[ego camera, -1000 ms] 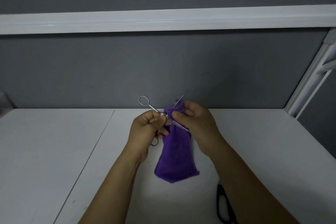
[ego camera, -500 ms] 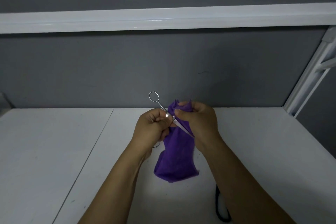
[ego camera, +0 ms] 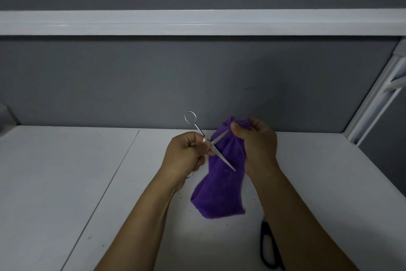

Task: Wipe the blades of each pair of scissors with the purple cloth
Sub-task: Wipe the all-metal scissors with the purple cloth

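Head view, person at a white table (ego camera: 66,193). The left hand (ego camera: 186,153) grips the silver scissors (ego camera: 211,142) just behind the pivot, fingers curled round the shanks; 1 finger ring stands above the hand toward the far side, and the other shows partly below the hand. The 2 blades are spread: 1 points up and right, its tip reaching the thumb of the right hand (ego camera: 258,141), and the other points down and right across the purple cloth (ego camera: 219,189). The right hand pinches the bunched top of the cloth, which hangs above the table between the 2 forearms. A pair of black scissors (ego camera: 266,251) lies on the near right of the table, partly hidden by the right forearm. A grey back panel (ego camera: 197,81) and a white shelf rail (ego camera: 197,22) close the far side.
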